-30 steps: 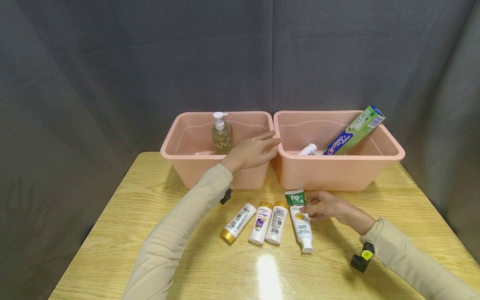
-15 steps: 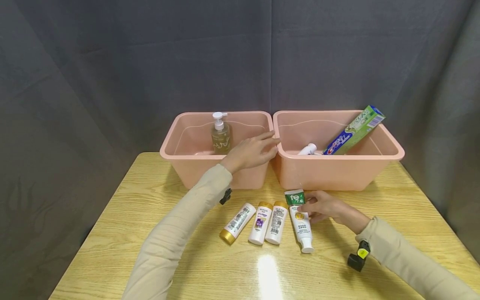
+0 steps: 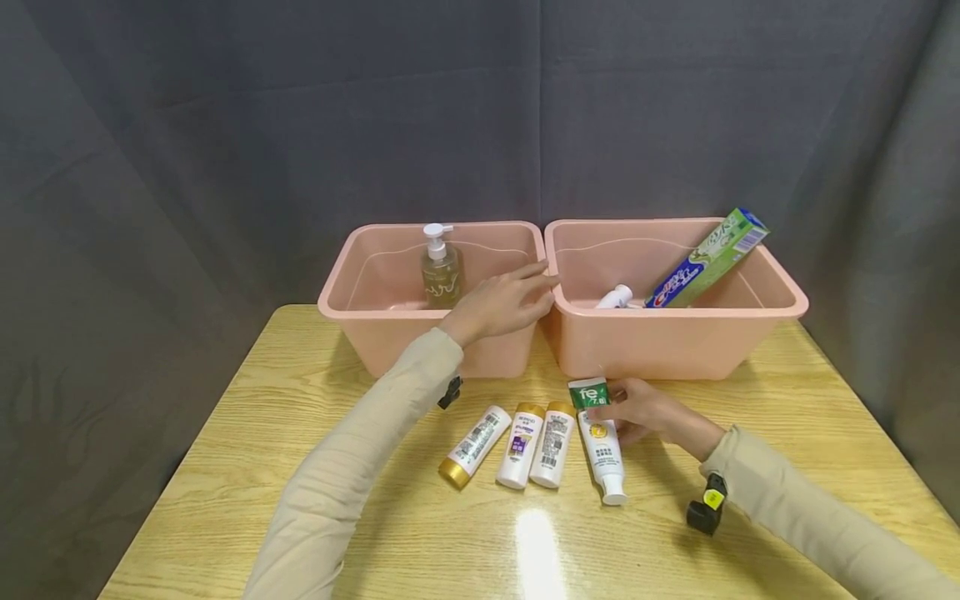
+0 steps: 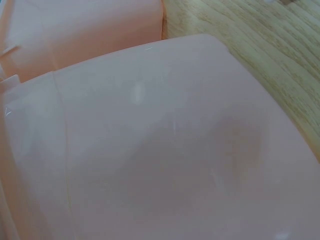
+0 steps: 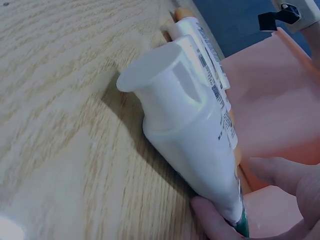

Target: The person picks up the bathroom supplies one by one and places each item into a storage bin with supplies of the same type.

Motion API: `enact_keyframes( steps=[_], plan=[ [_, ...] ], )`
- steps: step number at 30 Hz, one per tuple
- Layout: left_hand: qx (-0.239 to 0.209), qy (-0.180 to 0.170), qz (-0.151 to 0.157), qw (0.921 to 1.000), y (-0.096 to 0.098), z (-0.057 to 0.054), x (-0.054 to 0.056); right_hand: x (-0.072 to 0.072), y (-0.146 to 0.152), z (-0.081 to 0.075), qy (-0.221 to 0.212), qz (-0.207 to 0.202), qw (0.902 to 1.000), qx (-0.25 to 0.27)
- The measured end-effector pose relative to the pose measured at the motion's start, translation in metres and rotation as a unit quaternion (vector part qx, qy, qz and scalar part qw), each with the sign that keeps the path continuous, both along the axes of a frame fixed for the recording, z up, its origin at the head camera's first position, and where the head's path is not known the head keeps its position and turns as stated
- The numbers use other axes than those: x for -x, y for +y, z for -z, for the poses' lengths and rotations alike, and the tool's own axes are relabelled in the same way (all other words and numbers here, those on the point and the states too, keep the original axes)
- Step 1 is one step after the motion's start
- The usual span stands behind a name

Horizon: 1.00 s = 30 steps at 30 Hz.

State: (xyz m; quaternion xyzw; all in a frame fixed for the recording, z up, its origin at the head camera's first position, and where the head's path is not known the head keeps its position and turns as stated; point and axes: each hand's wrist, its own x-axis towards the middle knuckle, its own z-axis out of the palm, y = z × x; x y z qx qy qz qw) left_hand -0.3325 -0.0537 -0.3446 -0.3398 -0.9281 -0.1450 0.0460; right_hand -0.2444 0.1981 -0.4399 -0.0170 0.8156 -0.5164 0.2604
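gently pinching the flat green end works best, as the right hand is arching over the toothpaste tube, grip unclear, the left hand resting unclenched.

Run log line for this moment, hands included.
left hand: open, at left bin | right hand: at toothpaste, grip unclear | three bottles: on table, left of toothpaste

Green-ended tube partly hidden by right hand, sleeves cropped
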Motion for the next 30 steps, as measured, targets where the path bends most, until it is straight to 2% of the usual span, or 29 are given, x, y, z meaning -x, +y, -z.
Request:
enact_keyframes(
  steps=[5,16,30],
  plan=[
    [0.0,0.0,0.0,1.0,-0.0008,-0.0001,0.0002,0.0022,-0.0021,0.0018,0.007,0.0,1.0,-0.004],
    [-0.001,-0.002,0.001,1.0,-0.0005,0.0003,0.0005,0.0049,-0.0044,0.008,0.03,0.012,0.9982,-0.051],
    [0.001,-0.004,0.003,1.0,-0.0009,-0.0002,-0.0002,0.003,-0.0058,0.0076,0.03,0.013,0.9989,-0.035]
  ],
)
